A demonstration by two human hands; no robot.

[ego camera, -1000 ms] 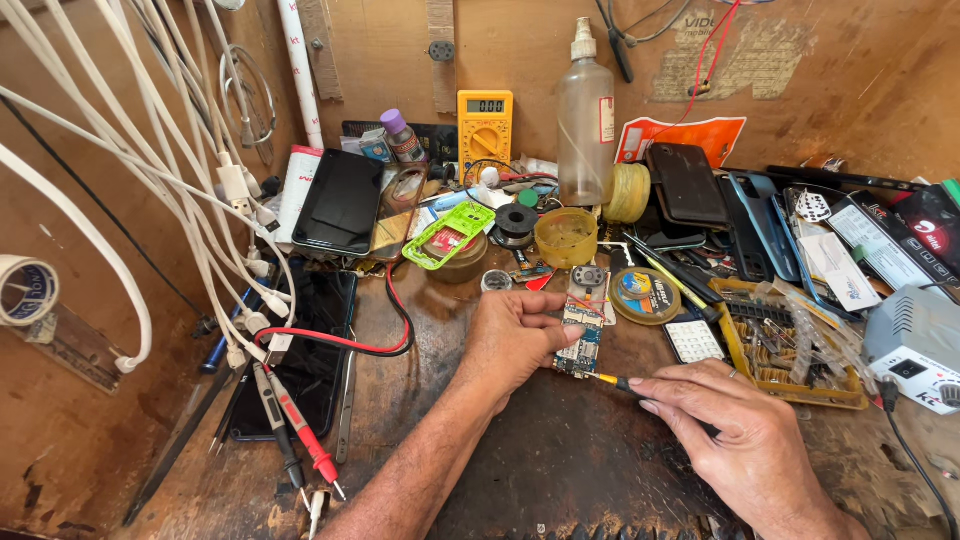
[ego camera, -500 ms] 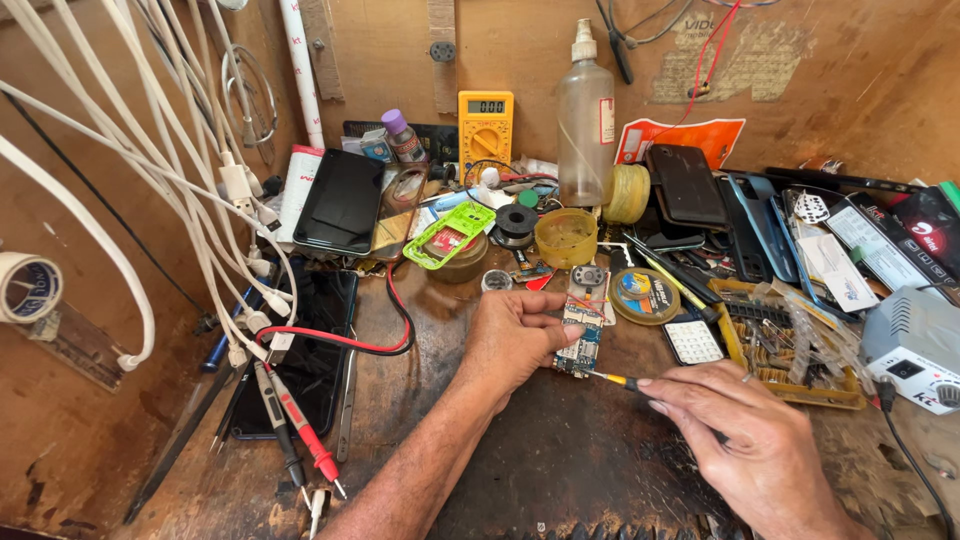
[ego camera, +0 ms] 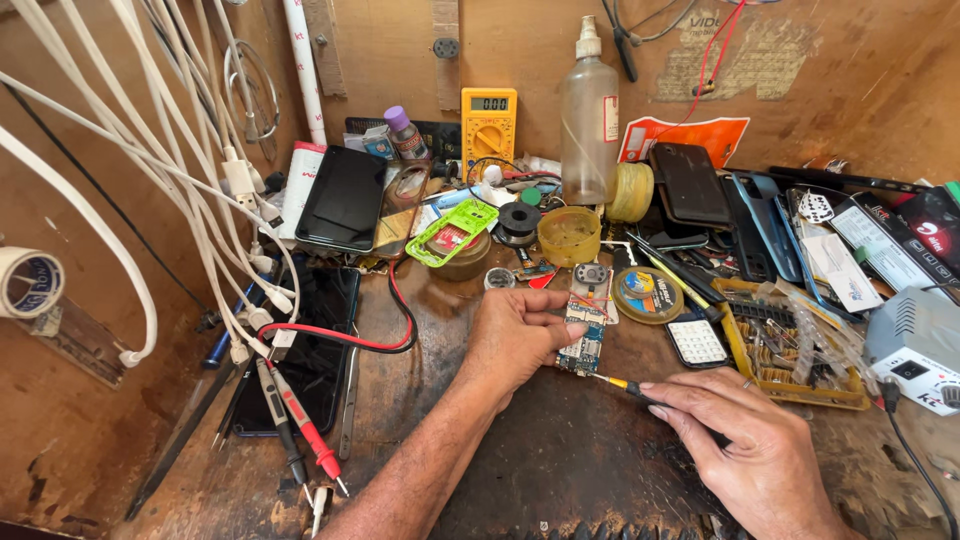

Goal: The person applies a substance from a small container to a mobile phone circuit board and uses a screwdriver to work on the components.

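Left fingers: left hand (ego camera: pixel 515 335) curled down onto a small circuit board (ego camera: pixel 582 335), thumb and fingertips (ego camera: pixel 572 330) pressed on its left edge, pinning it to the workbench (ego camera: pixel 560 460).
Right fingers: right hand (ego camera: pixel 755 455) closed around a thin screwdriver (ego camera: pixel 625 384) with a yellow-and-black collar, held like a pen; its tip meets the board's lower edge, just right of the left thumb.
Board: flat on the dark wooden bench between the two hands, its upper end reaching beyond the left fingertips.
Just beyond the fingers: a round tin (ego camera: pixel 648 295) and a yellowish cup (ego camera: pixel 569 235) past the board; a small white keypad (ego camera: pixel 697 342) above the right knuckles.
Right of the right hand: a yellow tray of small parts (ego camera: pixel 790 350), near; a white box-shaped unit (ego camera: pixel 915 345) farther out.
Left of the left wrist: red and black probes (ego camera: pixel 295 420) on a dark phone (ego camera: pixel 310 350), well apart from the hand.
Far side: a yellow multimeter (ego camera: pixel 489 120) and a clear bottle (ego camera: pixel 588 125) against the back wall.
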